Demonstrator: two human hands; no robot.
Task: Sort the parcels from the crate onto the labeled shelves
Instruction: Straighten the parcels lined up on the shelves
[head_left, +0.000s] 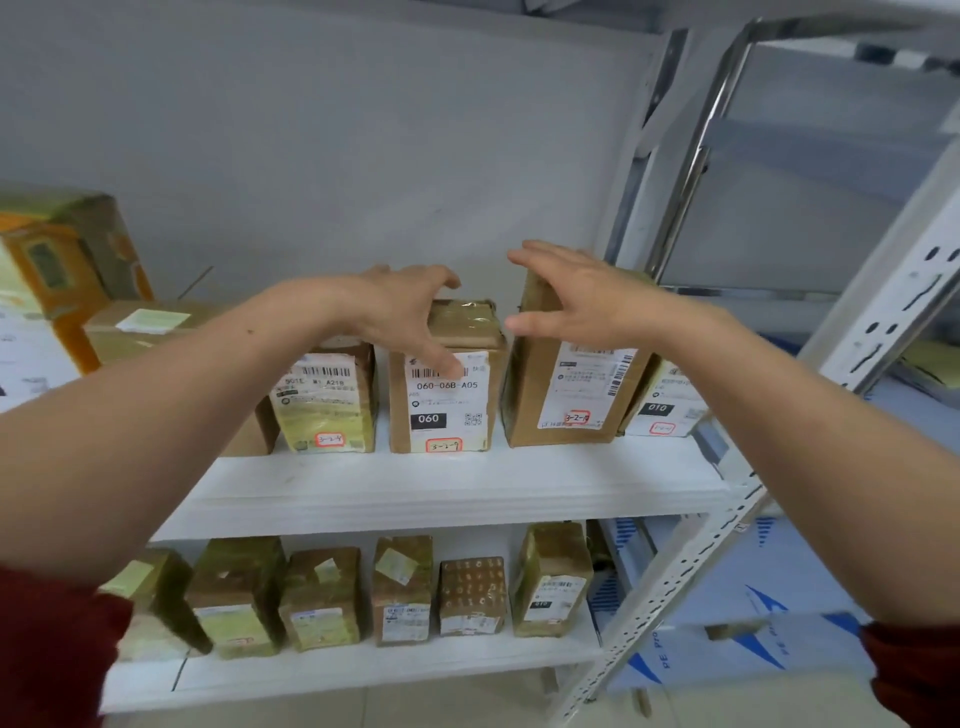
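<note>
Head view: a person in red sleeves reaches both bare arms to the white upper shelf (457, 488) of a steel rack. The left hand (410, 312) grasps the 060 parcel (447, 410), fingers curled over its taped top and thumb pressed down the front across the barcode label. The carton stands upright on the shelf, between a yellow-labelled parcel (327, 410) just to its left and a tall parcel (540, 395) to its right. The right hand (587, 306) is spread and released in front of the tall parcel's upper face; whether the palm touches the cardboard cannot be told. A 010 parcel (660, 410) sits beyond it, and a row of cartons fills the lower shelf (363, 670). The crate is out of view.

The gap between the two middle cartons looks narrow, so a sideways nudge from either hand could likely tip the tall parcel or skew the row. The 060 parcel also stands near the shelf's front, and dragging the thumb off carelessly could pull it forward.
</note>
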